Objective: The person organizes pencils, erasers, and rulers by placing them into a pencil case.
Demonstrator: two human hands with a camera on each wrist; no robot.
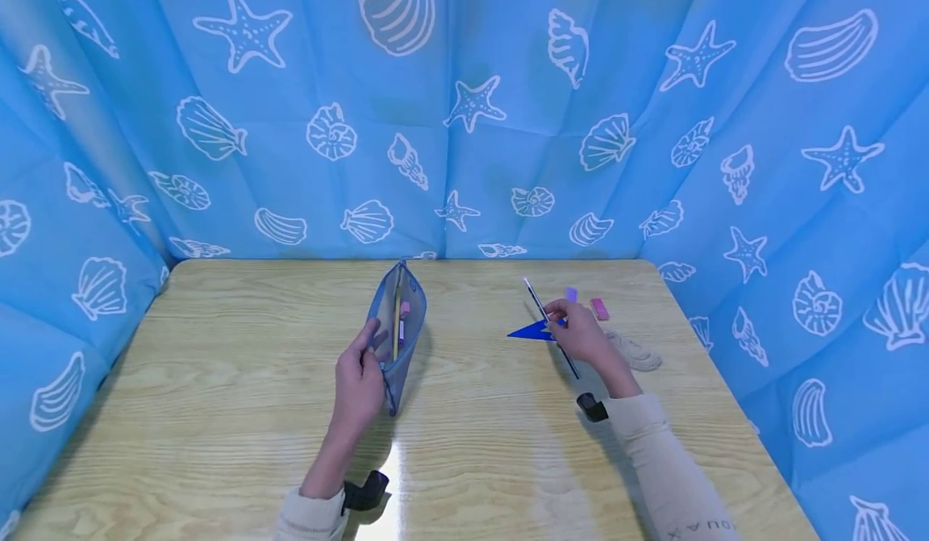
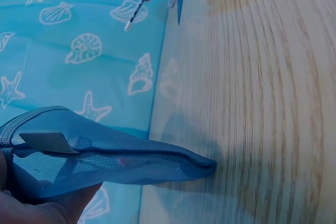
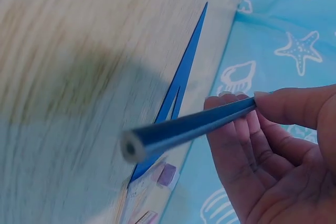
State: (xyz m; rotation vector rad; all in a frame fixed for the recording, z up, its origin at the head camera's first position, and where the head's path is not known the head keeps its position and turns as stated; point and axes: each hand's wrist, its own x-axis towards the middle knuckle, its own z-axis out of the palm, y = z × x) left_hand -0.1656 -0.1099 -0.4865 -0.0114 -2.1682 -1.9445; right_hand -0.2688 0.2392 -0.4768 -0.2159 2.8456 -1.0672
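My left hand (image 1: 359, 380) holds a blue mesh pencil pouch (image 1: 415, 335) upright over the table, its top spread apart. Inside the pouch are a yellow pencil (image 1: 397, 323) and small pink and purple-white pieces. In the left wrist view the pouch (image 2: 115, 156) shows its zipped edge and a fabric tab. My right hand (image 1: 584, 338) pinches a dark pencil (image 1: 537, 297) between thumb and fingertips, above a blue set square (image 1: 528, 331). Close up in the right wrist view, the pencil (image 3: 194, 127) has a blunt, flat end towards the camera.
Beyond my right hand lie a purple eraser (image 1: 571, 293) and a pink eraser (image 1: 599, 309). A beige looped thing (image 1: 642, 355), partly hidden by the wrist, lies to the right. A blue shell-print curtain (image 1: 435, 122) hangs around the wooden table (image 1: 218, 364).
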